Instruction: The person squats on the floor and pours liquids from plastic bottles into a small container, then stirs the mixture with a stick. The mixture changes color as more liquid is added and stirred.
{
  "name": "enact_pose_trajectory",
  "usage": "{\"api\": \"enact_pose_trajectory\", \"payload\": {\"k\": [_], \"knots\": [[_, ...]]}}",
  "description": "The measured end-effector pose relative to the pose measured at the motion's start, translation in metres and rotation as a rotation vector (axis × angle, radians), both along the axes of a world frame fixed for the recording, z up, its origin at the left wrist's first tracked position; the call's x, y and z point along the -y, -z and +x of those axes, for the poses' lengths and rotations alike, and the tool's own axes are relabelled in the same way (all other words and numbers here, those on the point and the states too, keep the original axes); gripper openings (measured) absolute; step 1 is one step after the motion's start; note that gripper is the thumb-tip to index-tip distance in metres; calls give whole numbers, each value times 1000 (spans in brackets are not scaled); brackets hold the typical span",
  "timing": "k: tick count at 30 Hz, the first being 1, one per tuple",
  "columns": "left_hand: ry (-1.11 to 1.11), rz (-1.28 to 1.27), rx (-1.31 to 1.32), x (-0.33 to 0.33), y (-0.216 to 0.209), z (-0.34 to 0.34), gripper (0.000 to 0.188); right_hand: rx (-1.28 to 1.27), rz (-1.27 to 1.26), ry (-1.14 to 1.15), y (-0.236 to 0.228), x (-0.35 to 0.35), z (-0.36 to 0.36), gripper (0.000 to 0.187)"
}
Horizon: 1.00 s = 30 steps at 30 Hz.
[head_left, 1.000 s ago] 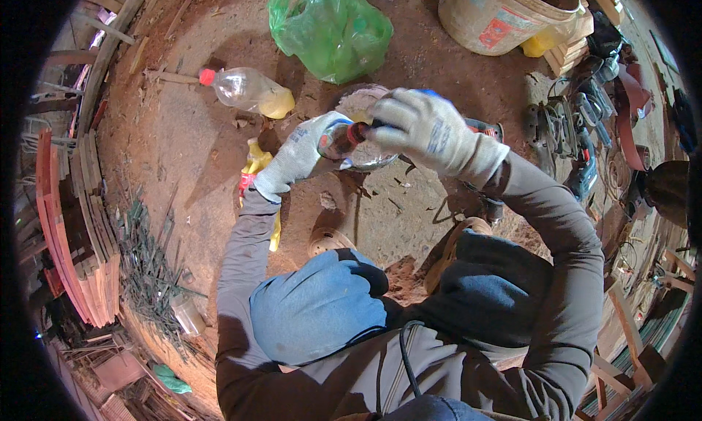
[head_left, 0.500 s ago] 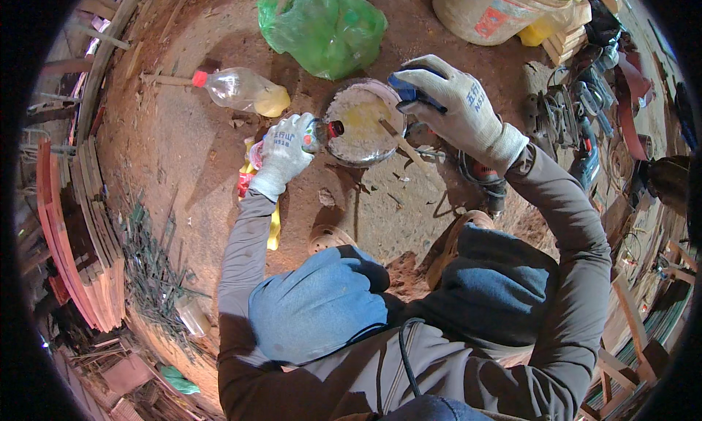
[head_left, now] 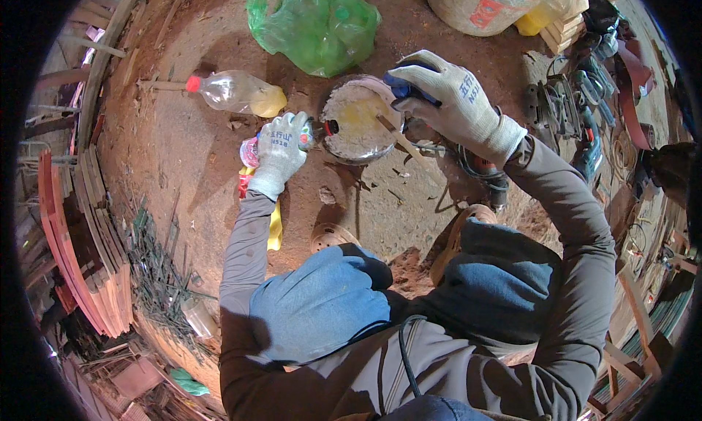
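The left hand (head_left: 281, 149) was clamped around the dark-necked bottle (head_left: 316, 130), its neck pointing to the left rim of the round container (head_left: 362, 160) of pale, yellow-stained material (head_left: 357, 115); whether the mouth was open could not be determined. The right hand (head_left: 453, 103) had withdrawn from the neck and stood apart, fingers curled, any grip indeterminable, which left the bottle under one-hand control and exposed the container and wooden stick (head_left: 402, 139). Beyond lay a green bag (head_left: 322, 29) and a red-capped bottle (head_left: 240, 93).
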<state>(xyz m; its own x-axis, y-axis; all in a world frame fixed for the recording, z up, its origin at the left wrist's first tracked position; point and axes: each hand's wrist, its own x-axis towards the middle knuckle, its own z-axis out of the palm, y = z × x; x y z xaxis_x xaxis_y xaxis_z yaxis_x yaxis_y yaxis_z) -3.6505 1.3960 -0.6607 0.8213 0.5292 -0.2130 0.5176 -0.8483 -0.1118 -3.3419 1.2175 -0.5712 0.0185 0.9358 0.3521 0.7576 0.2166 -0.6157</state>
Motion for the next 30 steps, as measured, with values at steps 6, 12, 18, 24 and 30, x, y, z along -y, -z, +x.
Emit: {"api": "enact_pose_trajectory", "payload": {"k": [6,12,18,24,30], "knots": [[22,16,48,0,-3,1,49,-11,-29,-3,4,0,0,42],[8,14,33,-2,-1,2,56,-5,-29,-2,5,2,-1,41],[15,10,78,-3,-3,2,50,-19,-1,-42,4,1,-2,36],[34,10,194,-2,-4,0,54,-27,-4,-47,6,-1,-6,35],[-21,-232,390,-2,-4,5,49,-192,-67,-43,7,-4,-12,41]]}}
